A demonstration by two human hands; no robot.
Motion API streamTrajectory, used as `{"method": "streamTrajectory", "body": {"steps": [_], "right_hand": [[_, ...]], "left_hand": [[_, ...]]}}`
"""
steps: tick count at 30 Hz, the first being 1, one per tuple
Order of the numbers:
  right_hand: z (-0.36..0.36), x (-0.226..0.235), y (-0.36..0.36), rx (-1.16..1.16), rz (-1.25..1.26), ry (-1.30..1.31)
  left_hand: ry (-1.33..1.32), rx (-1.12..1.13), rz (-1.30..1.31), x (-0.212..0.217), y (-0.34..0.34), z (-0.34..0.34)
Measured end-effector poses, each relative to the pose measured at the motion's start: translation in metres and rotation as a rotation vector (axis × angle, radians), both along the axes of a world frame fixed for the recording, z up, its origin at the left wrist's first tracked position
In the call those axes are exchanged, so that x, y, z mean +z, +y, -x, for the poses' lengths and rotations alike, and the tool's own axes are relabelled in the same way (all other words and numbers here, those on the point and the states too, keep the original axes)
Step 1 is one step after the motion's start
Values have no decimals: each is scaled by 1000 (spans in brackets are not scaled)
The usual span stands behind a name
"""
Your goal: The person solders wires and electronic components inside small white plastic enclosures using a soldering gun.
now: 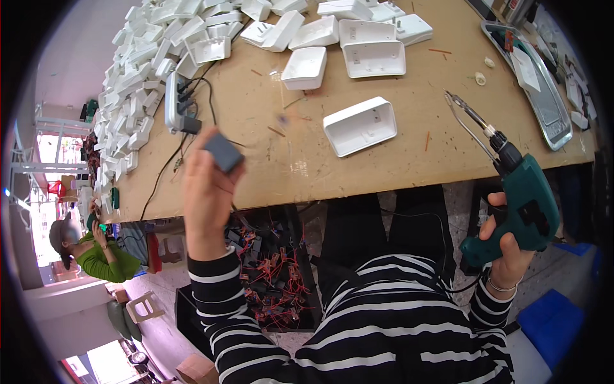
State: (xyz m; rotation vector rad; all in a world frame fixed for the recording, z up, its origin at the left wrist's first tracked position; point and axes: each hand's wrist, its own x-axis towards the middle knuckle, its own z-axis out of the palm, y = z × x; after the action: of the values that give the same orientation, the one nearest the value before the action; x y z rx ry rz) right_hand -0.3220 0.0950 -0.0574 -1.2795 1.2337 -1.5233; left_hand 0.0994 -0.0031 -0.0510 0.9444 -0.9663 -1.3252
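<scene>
- The left hand (211,185) grips a small dark grey block (224,152) between fingers and thumb, over the near edge of the bench (256,176).
- The right hand (508,259) is wrapped around the handle of a green soldering gun (536,192), at the bench's near edge on the right; its slim metal nose points up and to the left (whether the tip touches the bench, I cannot tell).
- Between the two hands, farther in, one white casing (361,130) lies on the bench, open side up.
- Behind it stand more open white shells (374,59), and a large heap of white casings (137,99) fills the far left.
- A power strip (171,102) with plugs sits beside that heap.
- A metal tray (558,136) lies at the right.
- Below the bench, a black bin (309,281) holds red-wired parts (272,281).
</scene>
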Motion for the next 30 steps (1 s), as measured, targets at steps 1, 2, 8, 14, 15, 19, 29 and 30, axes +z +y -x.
{"method": "streamTrajectory", "body": {"steps": [1, 2, 8, 14, 15, 19, 29, 30], "right_hand": [[0, -1, 0, 24, 3, -9], [0, -1, 0, 42, 3, -13], [-3, 2, 1, 45, 2, -15], [-4, 3, 3, 42, -1, -20], [-3, 2, 4, 39, -4, -18], [-3, 1, 3, 18, -2, -2], [-10, 1, -1, 31, -15, -11], [-11, 1, -2, 25, -18, -9]], "left_hand": [[-72, -47, -134, -6, 5, -3], [-140, -101, -271, -8, 7, -2], [-1621, 189, 150, 2, -2, 19], [-1581, 194, 384, 12, -7, 39], [-1334, 161, 372, 15, -8, 42], [-1270, -146, 358, 27, -20, 55], [-1496, -279, 599, 10, -26, 80], [-1491, -286, 601, 11, -23, 81]]}}
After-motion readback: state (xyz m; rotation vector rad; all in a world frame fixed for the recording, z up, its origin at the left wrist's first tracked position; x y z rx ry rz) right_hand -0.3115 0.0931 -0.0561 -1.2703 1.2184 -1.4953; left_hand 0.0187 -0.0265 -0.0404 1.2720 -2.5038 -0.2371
